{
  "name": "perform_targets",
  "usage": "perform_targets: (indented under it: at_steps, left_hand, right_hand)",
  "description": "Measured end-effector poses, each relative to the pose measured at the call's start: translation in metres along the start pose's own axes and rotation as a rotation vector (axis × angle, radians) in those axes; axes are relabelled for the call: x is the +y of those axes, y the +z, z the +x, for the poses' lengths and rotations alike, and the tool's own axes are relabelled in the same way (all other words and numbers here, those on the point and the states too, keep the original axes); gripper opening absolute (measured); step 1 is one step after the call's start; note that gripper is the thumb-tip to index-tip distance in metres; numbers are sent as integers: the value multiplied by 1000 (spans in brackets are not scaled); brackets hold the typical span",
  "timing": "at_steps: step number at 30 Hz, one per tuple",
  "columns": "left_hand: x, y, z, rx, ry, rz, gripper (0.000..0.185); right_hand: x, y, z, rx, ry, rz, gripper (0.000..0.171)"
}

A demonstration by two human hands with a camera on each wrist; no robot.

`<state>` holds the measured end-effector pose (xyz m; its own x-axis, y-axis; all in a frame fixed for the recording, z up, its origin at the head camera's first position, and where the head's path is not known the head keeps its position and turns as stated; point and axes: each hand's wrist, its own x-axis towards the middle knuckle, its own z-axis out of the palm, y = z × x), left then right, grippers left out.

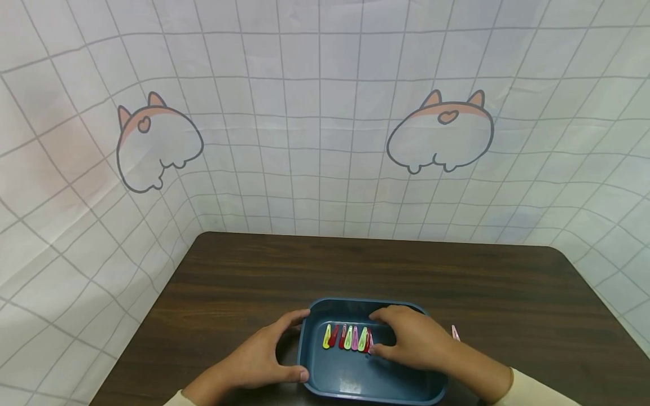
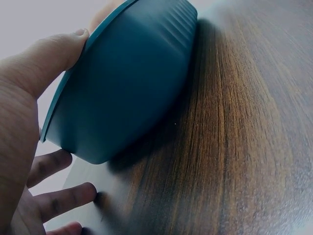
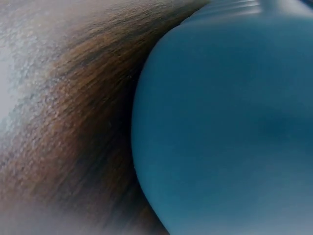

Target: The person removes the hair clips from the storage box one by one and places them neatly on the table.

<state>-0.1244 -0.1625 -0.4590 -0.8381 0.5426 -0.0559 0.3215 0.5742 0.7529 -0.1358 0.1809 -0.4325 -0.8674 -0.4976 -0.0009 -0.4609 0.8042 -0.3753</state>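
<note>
A blue plastic tray (image 1: 350, 383) sits on the table, with a row of several snap hair clips (image 1: 355, 338) in yellow, red, green and pink on its floor. My left hand (image 1: 264, 352) holds the tray by its left end, thumb on the near part of the rim and fingers toward the far corner. In the left wrist view that thumb (image 2: 63, 51) presses on the rim. Over the tray's right half is my right hand (image 1: 413, 338), thumb and forefinger apart. Its thumb tip is right at the pink clip (image 1: 371, 341) ending the row.
Another pink hair clip (image 1: 455, 332) shows beside my right forearm, to the right of the tray. The dark wooden table (image 1: 244, 276) has rounded far corners. A white grid-patterned cloth (image 1: 325, 141) with cartoon animals hangs behind it and along both sides.
</note>
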Motion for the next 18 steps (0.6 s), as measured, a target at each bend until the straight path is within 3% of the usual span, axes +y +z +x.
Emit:
perform_targets:
  at_steps: [18]
  left_hand:
    - [-2, 1, 0, 0, -14, -13, 97]
  right_hand:
    - [-4, 11, 9, -11, -22, -48, 61]
